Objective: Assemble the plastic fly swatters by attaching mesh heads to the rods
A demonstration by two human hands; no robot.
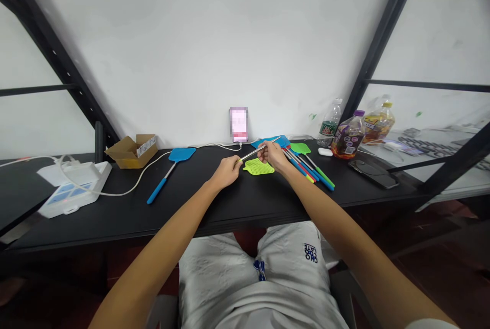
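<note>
Both my hands are raised just above the black desk [245, 206]. My left hand [225, 171] and my right hand [272, 156] pinch a thin telescopic metal rod [257, 151] between their fingers. A lime-green mesh fly swatter head [259, 167] lies directly below the rod, and I cannot tell whether the two are joined. Beyond my right hand, a blue swatter head [268, 140] is partly hidden. To its right lie several swatters with coloured handles [305, 165]. A blue swatter [173, 168] lies apart on the left.
A cardboard box [132, 151], a white power strip [74, 186] and its cable lie left. An upright phone [239, 124] stands by the wall. Bottles [348, 135], a dark tablet [373, 173] and a keyboard [432, 147] sit right, among black shelf posts [383, 27].
</note>
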